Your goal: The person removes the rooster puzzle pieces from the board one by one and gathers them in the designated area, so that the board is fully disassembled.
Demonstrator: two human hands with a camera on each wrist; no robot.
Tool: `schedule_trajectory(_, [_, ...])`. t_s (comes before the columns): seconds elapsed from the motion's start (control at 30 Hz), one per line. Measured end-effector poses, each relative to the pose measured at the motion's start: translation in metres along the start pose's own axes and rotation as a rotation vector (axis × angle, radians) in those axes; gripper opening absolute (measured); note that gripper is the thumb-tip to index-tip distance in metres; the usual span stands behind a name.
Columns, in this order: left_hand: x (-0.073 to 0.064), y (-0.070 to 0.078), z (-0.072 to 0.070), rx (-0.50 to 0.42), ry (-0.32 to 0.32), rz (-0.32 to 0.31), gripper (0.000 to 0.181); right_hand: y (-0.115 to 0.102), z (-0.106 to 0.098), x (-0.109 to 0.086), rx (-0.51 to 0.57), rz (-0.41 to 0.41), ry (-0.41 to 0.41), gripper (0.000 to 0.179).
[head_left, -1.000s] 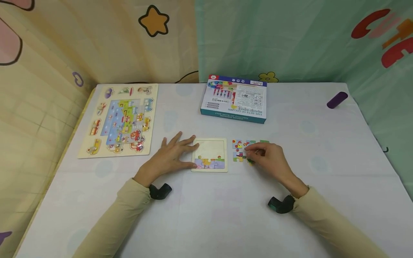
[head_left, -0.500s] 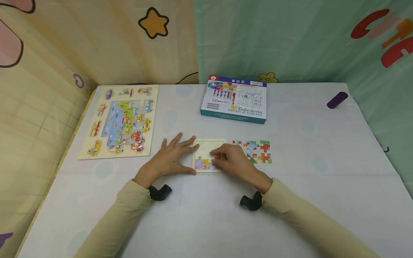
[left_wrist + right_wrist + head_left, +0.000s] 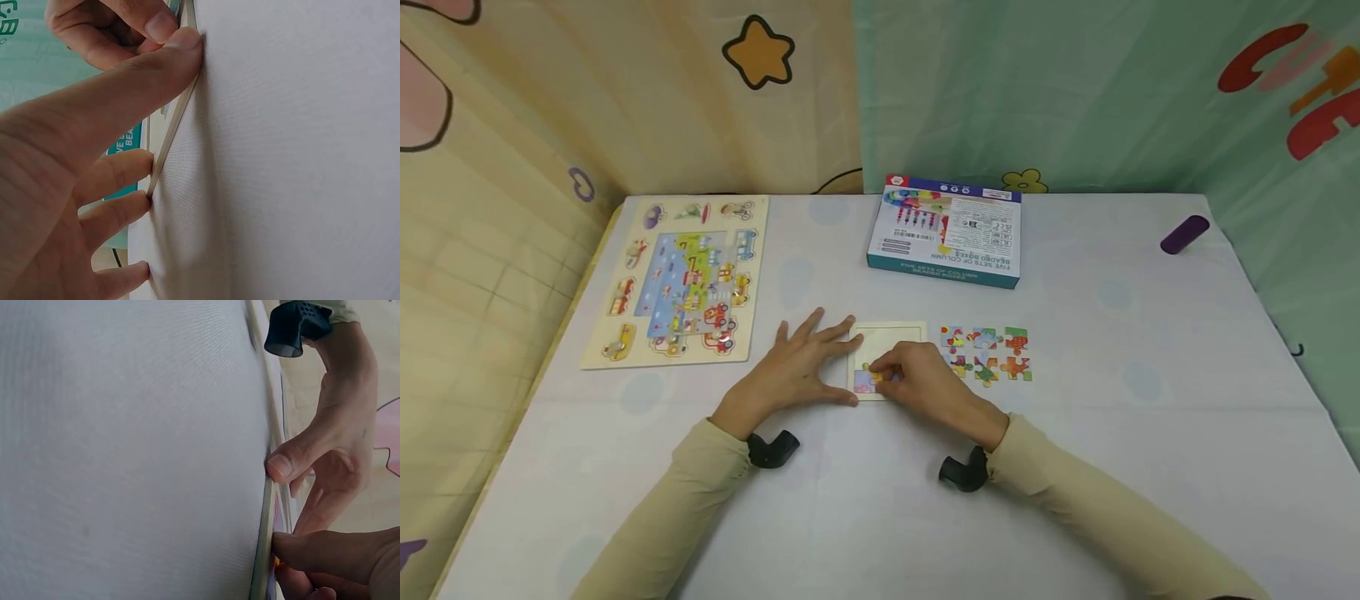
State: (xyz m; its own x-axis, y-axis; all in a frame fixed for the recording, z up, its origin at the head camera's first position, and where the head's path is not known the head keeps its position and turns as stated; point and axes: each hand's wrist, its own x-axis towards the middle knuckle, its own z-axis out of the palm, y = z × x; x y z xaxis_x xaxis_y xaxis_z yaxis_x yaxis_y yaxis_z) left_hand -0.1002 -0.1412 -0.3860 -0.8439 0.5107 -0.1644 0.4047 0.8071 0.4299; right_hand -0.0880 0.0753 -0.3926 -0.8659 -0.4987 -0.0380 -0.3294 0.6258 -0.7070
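Note:
A small square wooden puzzle tray (image 3: pixel 898 326) lies at the middle of the table, with a row of jigsaw pieces (image 3: pixel 862 382) along its near side. My left hand (image 3: pixel 790 371) is spread against the tray's left side; in the left wrist view the thumb rests on the tray edge (image 3: pixel 177 115). My right hand (image 3: pixel 934 385) reaches over the tray from the right. Its thumb and curled index finger pinch an orange puzzle piece (image 3: pixel 876 378) in the near row, mostly hidden by the fingers. Several loose puzzle pieces (image 3: pixel 1017 368) lie in two rows right of the tray.
A larger wooden picture puzzle board (image 3: pixel 602 333) with vehicle pieces lies at the far left. Behind the tray is a flat bead-set box (image 3: pixel 962 225). A dark purple cylinder (image 3: pixel 1184 234) lies at the back right, and patterned curtains (image 3: pixel 1030 92) surround the table.
My right hand has moved left from the loose pieces to the tray, then a little further left along the near row. My left hand has stayed against the tray's left side.

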Motion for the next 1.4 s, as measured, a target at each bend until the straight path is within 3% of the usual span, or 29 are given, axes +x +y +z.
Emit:
schedule_trajectory(0.33, [0.0007,-0.0003,-0.0003,0.007,-0.004,-0.007,0.091,0.0022,0.0028,-0.0013,0.065,0.002,0.023,0.017])
schedule_trajectory(1.4, [0.0009,0.0005,-0.0007,-0.005,-0.003,0.007,0.091,-0.0027,0.0001,0.0000,0.022,0.031,0.028,0.014])
